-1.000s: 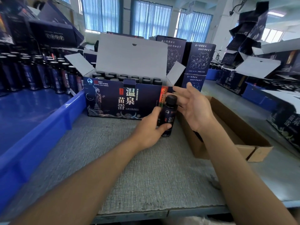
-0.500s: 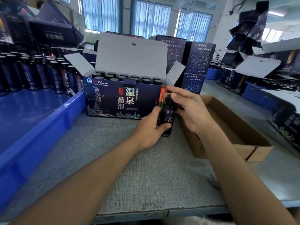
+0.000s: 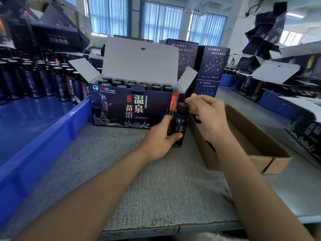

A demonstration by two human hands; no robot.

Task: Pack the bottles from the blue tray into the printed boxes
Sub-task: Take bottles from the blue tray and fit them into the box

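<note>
A: Step?
B: Mid-pack. One bottle (image 3: pixel 179 126) stands upright on the mat (image 3: pixel 156 180), at 4 o'clock off the open printed box (image 3: pixel 121 108). Left hand (image 3: pixel 159 141) wraps its body; right hand (image 3: pixel 206 115) pinches the cap.
A: Box?
B: Rows of caps inside, looks nearly full; can't see a free slot. More bottles (image 3: pixel 43 80) in the blue tray (image 3: pixel 52 133), 9 o'clock.
A: Next?
B: Probably lift it over the front wall and drop it into a gap.

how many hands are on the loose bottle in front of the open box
2: the left hand grips the bottle low on its body, and the right hand pinches its cap.
</note>
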